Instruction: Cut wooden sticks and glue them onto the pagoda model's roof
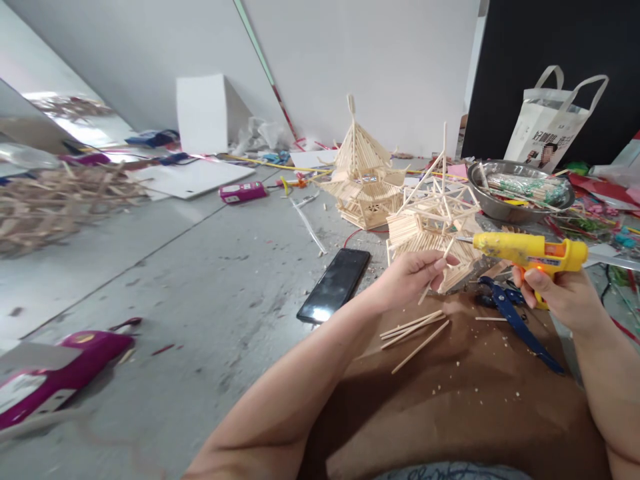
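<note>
My left hand [413, 275] pinches a thin wooden stick [439, 267], its upper end close to the nozzle of a yellow glue gun [530, 251]. My right hand [560, 297] is wrapped round the gun's handle, nozzle pointing left. Just behind them stands a half-built stick model [435, 223] with bare struts rising from it. A finished stick pagoda [363, 180] stands further back. Several loose sticks [415, 330] lie on the brown surface [450, 393] below my left hand.
A black phone [335, 285] lies on the grey floor left of my hand. Blue pliers [515, 319] rest on the brown surface. A metal bowl [520, 193] of sticks and a white tote bag [553, 120] sit at right. A magenta object [55, 373] lies lower left; stick piles [55, 200] lie far left.
</note>
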Tool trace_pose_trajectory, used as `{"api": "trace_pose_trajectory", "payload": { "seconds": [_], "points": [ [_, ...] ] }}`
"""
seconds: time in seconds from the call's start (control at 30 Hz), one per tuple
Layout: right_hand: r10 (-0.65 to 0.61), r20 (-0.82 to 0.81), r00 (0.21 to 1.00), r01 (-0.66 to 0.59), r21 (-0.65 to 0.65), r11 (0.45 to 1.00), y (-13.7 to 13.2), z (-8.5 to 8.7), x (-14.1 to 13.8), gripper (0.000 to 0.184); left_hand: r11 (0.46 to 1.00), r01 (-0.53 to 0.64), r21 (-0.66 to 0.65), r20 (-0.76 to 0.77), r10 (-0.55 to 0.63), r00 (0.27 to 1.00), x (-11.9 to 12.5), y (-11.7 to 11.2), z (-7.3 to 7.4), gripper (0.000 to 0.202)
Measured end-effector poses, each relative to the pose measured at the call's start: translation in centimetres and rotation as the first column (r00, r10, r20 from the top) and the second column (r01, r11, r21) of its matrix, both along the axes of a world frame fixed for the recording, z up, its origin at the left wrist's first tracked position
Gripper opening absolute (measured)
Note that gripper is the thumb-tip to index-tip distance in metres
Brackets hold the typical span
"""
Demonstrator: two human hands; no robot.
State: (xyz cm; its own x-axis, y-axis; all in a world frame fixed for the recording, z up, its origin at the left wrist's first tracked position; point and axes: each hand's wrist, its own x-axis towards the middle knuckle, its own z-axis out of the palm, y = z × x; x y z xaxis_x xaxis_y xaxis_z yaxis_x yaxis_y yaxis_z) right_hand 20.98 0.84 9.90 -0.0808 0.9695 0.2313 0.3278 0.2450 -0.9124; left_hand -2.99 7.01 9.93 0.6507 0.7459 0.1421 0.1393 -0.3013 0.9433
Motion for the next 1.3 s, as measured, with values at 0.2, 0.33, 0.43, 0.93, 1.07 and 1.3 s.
{"api": "trace_pose_trajectory", "payload": {
  "seconds": [0.2, 0.33, 0.43, 0.93, 1.07, 1.3],
  "points": [
    [-0.018, 0.021, 1.000, 0.019, -0.014, 1.000, -0.07, 0.04, -0.13, 0.032, 1.000, 0.004, 0.012, -0.005, -0.004, 1.000, -0.06, -0.02, 0.08, 0.032],
    [-0.009, 0.034, 0.999, 0.010, -0.027, 1.000, -0.02, -0.05, 0.03, 0.032, 1.000, 0.001, 0.014, -0.005, -0.001, 1.000, -0.07, -0.02, 0.04, 0.032],
    [0.000, 0.026, 1.000, 0.000, -0.016, 1.000, -0.02, -0.03, 0.10, 0.032, 1.000, 0.007, 0.017, 0.004, -0.007, 1.000, -0.06, -0.02, 0.03, 0.031],
    [0.043, -0.054, 0.998, -0.043, 0.000, 0.999, 0.05, 0.08, -0.45, 0.029, 0.999, 0.046, -0.028, 0.047, -0.045, 0.998, -0.05, 0.04, 0.16, 0.030],
    [0.050, -0.097, 0.994, -0.047, 0.028, 0.998, -0.13, 0.23, -0.82, 0.029, 0.997, 0.059, -0.054, 0.062, -0.056, 0.997, 0.11, -0.07, 0.20, 0.029],
    [0.052, -0.091, 0.994, -0.044, 0.089, 0.995, -0.09, 0.43, -0.60, 0.030, 0.987, 0.082, -0.138, 0.123, -0.065, 0.990, -0.09, 0.01, 0.06, 0.028]
  ]
}}
